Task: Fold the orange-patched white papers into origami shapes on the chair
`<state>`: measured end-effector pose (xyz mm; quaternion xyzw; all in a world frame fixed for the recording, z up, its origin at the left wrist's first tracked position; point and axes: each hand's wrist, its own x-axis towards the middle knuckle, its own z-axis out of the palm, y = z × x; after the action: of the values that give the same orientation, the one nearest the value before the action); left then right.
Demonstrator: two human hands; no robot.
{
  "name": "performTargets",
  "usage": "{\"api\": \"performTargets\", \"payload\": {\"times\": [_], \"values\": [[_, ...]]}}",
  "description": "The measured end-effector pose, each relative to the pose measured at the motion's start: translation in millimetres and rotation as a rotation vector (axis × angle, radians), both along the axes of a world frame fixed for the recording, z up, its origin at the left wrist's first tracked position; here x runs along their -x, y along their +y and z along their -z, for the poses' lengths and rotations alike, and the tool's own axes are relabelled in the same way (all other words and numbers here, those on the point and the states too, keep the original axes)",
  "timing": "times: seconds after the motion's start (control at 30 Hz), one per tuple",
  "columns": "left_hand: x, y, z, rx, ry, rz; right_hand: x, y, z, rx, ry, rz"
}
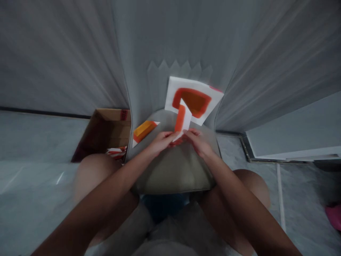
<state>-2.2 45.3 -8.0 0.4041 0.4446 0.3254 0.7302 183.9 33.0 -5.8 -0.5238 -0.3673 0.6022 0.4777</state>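
Both hands hold a small white and orange folded piece of paper (183, 119) upright over a grey-covered chair seat (173, 170). My left hand (165, 139) is closed on its lower left edge, thumb on top. Closed on the lower right side is my right hand (196, 138). Just behind the piece lies a flat white stack of sheets (170, 96) with a large orange and brown print. To the left, on the seat's edge, rests another folded orange and yellow piece (144, 131) with white corners. The fingers' undersides are hidden.
An open cardboard box (102, 131) stands on the floor left of the seat, with red-and-white pieces (117, 153) inside. Grey cloth (176, 32) hangs over the chair back. A pink object (334, 217) lies at the far right. My knees flank the seat.
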Motion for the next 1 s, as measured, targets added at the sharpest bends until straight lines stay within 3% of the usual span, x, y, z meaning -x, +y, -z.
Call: {"api": "performTargets", "payload": {"times": [0.1, 0.23, 0.4, 0.47, 0.7, 1.0], "values": [[9, 4, 1.8, -0.077, 0.017, 0.01, 0, -1, 0.1, 0.011, -0.008, 0.002], [27, 7, -1.8, -0.147, 0.105, 0.194, -4, -2, 4.3, 0.093, -0.019, 0.012], [21, 0, -1.8, -0.379, 0.201, -0.026, -4, 1, 10.8, 0.055, -0.166, 0.053], [13, -3, 2.3, -0.435, 0.259, -0.031, -2, 2, 11.7, 0.0, -0.2, 0.044], [0, -5, 16.7, -0.427, 0.103, 0.026, 4, 3, 13.1, -0.037, -0.147, 0.055], [-1, -1, 21.8, -0.389, 0.023, -0.055, 4, -3, -1.8, -0.126, -0.177, -0.015]]}}
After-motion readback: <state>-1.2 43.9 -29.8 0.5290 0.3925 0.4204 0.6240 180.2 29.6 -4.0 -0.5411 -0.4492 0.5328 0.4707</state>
